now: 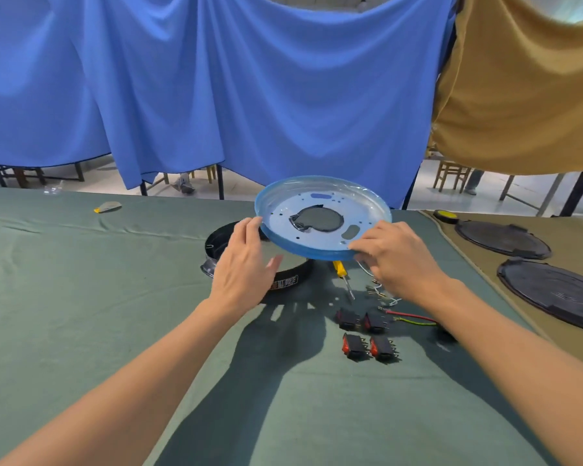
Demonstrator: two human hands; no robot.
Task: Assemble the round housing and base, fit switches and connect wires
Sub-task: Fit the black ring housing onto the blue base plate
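A round metal base plate (pixel 320 203) under blue film, with a central hole, is held tilted above the table. My right hand (pixel 398 257) pinches its near right rim. My left hand (pixel 246 264) touches the left rim with its fingertips, fingers fairly straight. Below the plate sits the black round housing (pixel 283 280), partly hidden by my left hand. Several black rocker switches (pixel 367 334) with red buttons lie on the green cloth near my right forearm. Red and yellow-green wires (pixel 411 317) and white wires with terminals (pixel 381 292) lie beside them.
A yellow-handled screwdriver (pixel 344 277) lies right of the housing. Two black round covers (pixel 549 294) rest on a tan cloth at the right, with a yellow-black object (pixel 446 215) behind them. A small grey-yellow item (pixel 108 207) lies far left. Blue and tan curtains hang behind the table.
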